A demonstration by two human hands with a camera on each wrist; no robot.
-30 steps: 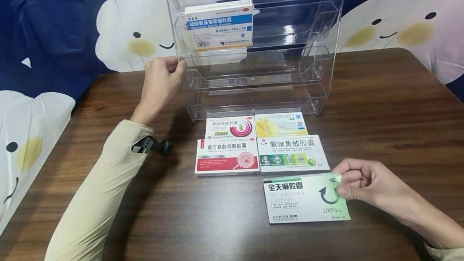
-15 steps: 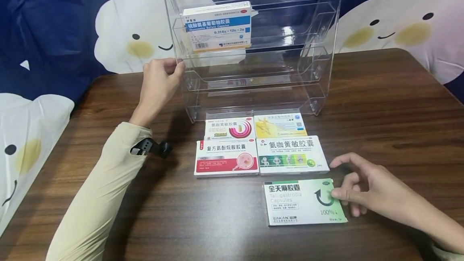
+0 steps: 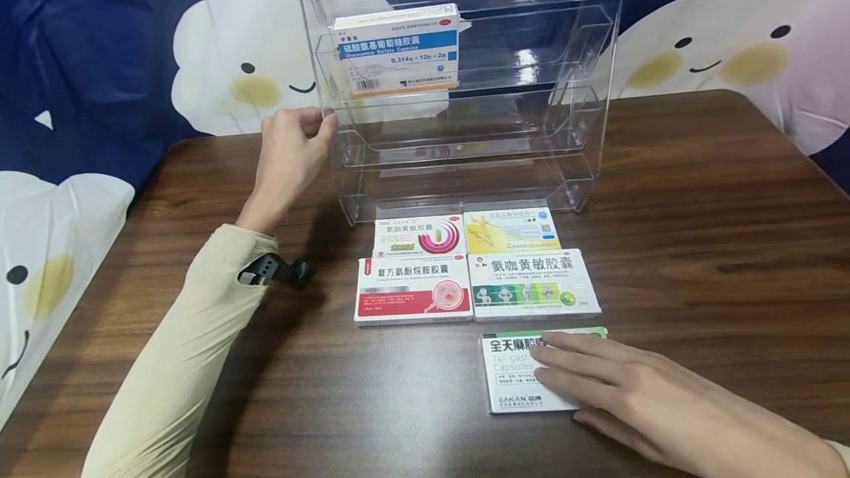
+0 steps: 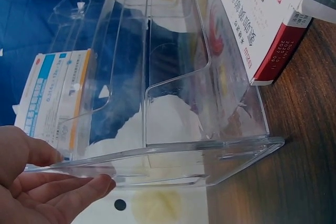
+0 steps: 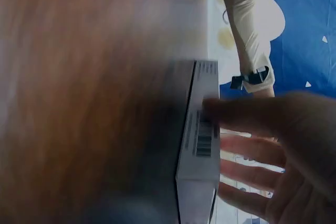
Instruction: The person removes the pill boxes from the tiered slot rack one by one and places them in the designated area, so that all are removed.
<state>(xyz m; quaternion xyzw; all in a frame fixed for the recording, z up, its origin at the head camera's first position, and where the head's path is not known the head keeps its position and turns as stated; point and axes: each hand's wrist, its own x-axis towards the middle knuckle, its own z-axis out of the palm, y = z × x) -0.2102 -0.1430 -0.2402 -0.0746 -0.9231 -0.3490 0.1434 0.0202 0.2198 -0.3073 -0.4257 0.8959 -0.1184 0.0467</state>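
Here, in the head view, the right hand [image 3: 637, 393] lies across the green box [image 3: 510, 383], which rests flat on the table [image 3: 704, 242], on the near side of the white box [image 3: 534, 285] and just apart from it. Its fingers are straight and cover much of the green box's right half without wrapping it. The left hand [image 3: 292, 157] pinches the left edge of the rack [image 3: 498, 149]; the blue box [image 3: 398, 52] stands in an upper tier at that end. A forward push by the right hand would probably run the green box into the white box, forcing it out of line with the red box [image 3: 413, 291].

In the left wrist view, thumb [image 4: 44, 152] and fingers [image 4: 86, 195] lie on opposite faces of the rack's side panel. A hard tug there could tip the rack and dislodge the blue box.

In the right wrist view, the right thumb [image 5: 236, 113] overlaps the green box's barcode side; blur hides whether it presses. With loose contact, lifting could drop the box.
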